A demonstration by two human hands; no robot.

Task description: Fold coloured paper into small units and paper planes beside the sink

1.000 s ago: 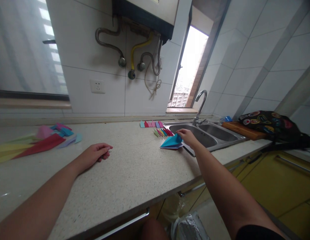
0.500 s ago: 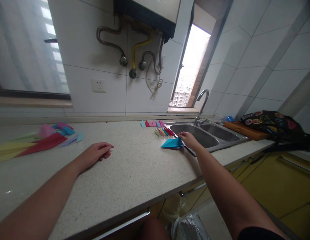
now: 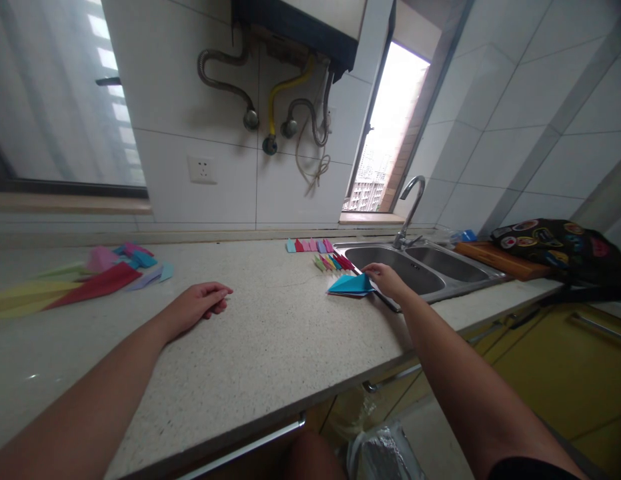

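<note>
My right hand [image 3: 386, 280] rests on the right end of a folded blue paper plane [image 3: 350, 285] that lies flat on the speckled countertop [image 3: 270, 347], just left of the sink. Whether the fingers pinch the paper or only touch it is unclear. My left hand [image 3: 197, 305] lies loosely curled on the counter to the left, holding nothing. Small folded coloured paper pieces [image 3: 333, 262] sit in rows just behind the blue plane.
A pile of coloured paper sheets and folded planes [image 3: 90, 280] lies at the far left. A double steel sink [image 3: 415, 265] with a tap [image 3: 409, 210] is at the right, then a wooden board [image 3: 505, 260] and a black bag [image 3: 560, 247]. Yellow cabinets stand below.
The blue paper plane has been lowered from a tilted hold to lying flat on the counter. My left hand has stayed in place.
</note>
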